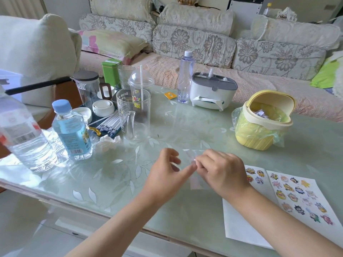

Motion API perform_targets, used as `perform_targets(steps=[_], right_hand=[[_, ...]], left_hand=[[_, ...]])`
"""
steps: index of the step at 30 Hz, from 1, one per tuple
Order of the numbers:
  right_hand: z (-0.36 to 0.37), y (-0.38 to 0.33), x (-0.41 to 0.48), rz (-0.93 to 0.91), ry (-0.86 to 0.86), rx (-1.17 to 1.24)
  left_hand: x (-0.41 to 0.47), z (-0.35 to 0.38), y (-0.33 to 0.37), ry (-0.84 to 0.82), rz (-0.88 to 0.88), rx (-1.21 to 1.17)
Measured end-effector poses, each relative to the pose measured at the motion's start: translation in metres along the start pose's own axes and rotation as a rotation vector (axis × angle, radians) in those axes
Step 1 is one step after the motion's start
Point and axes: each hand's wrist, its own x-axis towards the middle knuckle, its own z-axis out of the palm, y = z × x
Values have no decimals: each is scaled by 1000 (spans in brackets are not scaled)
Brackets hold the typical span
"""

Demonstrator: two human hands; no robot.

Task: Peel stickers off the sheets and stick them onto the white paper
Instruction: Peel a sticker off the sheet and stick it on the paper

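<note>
A sticker sheet (pixel 300 197) with several cartoon stickers lies at the lower right, on top of white paper (pixel 239 227). More stickers (pixel 255 176) show just left of that sheet. My hands meet above the table's middle. My right hand (pixel 220 171) pinches a thin clear film (pixel 193 156) that looks like transparent wrapping. The fingertips of my left hand (pixel 167 171) touch the same film from the left. What the film carries is too faint to tell.
A yellow lidded mini bin (pixel 263 121) lined with a bag stands behind my right hand. At the left crowd water bottles (pixel 72 130), a glass measuring jug (pixel 134 115), cups and straws. A tissue box (pixel 211 91) and a sofa lie beyond.
</note>
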Motion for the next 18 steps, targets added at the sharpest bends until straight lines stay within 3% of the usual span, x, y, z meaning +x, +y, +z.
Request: perform_targets(steps=[2, 5, 8, 14, 18], right_hand=[[-5, -1, 7, 45, 6, 22], [-11, -8, 9, 96, -28, 81], [-13, -9, 7, 152, -58, 111], [-11, -6, 5, -20, -25, 64], [-12, -10, 6, 75, -3, 65]], left_hand=[[2, 0, 9, -163, -180, -210], [4, 0, 13, -211, -195, -366], [5, 2, 13, -168, -215, -330], [6, 3, 14, -106, -139, -276], [6, 4, 12, -100, -111, -210]])
